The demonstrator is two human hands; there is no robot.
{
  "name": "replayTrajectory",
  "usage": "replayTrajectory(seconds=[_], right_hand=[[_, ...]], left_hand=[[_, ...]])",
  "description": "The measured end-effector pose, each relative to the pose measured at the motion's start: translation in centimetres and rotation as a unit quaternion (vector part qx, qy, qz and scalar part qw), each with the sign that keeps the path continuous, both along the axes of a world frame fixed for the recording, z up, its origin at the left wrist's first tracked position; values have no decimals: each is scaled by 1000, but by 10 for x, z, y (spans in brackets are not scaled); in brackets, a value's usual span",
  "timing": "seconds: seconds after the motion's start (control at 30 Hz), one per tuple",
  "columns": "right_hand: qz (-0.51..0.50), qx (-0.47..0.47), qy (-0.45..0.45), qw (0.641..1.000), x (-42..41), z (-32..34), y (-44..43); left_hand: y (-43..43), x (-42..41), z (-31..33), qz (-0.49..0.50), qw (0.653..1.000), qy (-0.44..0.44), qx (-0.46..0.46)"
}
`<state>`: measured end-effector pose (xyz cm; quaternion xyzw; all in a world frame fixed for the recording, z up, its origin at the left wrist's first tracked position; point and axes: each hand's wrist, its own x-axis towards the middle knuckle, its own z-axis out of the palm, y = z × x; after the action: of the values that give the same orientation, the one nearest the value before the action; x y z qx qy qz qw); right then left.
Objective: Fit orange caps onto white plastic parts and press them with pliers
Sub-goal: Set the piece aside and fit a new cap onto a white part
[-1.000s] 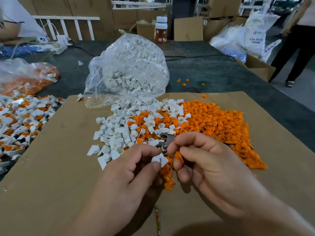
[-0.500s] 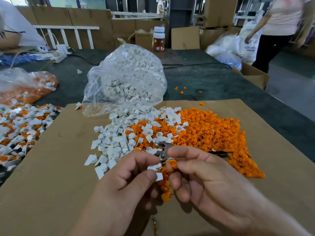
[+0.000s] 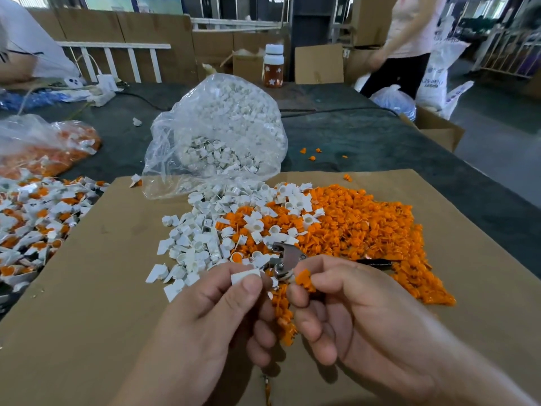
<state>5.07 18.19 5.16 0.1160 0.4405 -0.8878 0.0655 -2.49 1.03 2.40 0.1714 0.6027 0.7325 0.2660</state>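
Observation:
My left hand [image 3: 216, 315] pinches a white plastic part [image 3: 244, 277] between thumb and fingers. My right hand [image 3: 360, 315] pinches an orange cap [image 3: 304, 279] just to the right of it; the two pieces are a small gap apart. Behind my fingers the metal pliers [image 3: 285, 257] lie on the heap, jaws to the left, dark handle running right. A pile of loose white parts [image 3: 202, 238] and a larger pile of orange caps [image 3: 366, 230] cover the cardboard sheet [image 3: 96, 288].
A clear bag of white parts [image 3: 222, 133] lies open at the cardboard's far edge. Finished white-and-orange pieces [image 3: 35, 221] are heaped at left, beside a bag of orange caps [image 3: 44, 145]. A bottle [image 3: 273, 65] stands on the dark table. A person [image 3: 404, 45] stands far right.
My hands have lifted slightly and drawn apart; the orange cap now shows between my right fingertips, away from the white part. The person at the back right has moved further into view.

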Motion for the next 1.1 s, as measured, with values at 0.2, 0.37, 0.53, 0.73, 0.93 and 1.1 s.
replayTrajectory(seconds=[0.2,0.37,0.53,0.73,0.93,1.1], right_hand=[[5,19,-4,1000,1,1,2],[10,6,9,1000,1,6,0],[7,28,12,1000,-1,7,-3],[16,59,29,998,1,5,-6],[6,107,32,994,2,-2,-3],[-91,350,121,924,5,-11,-7]], left_hand=[[0,1,9,39,997,45,-53],[2,2,13,-9,998,24,-63],[3,5,15,-8,999,1,-50],[1,-3,6,57,991,98,-76],[4,-1,7,33,998,1,-59],[9,0,10,66,995,-66,34]])
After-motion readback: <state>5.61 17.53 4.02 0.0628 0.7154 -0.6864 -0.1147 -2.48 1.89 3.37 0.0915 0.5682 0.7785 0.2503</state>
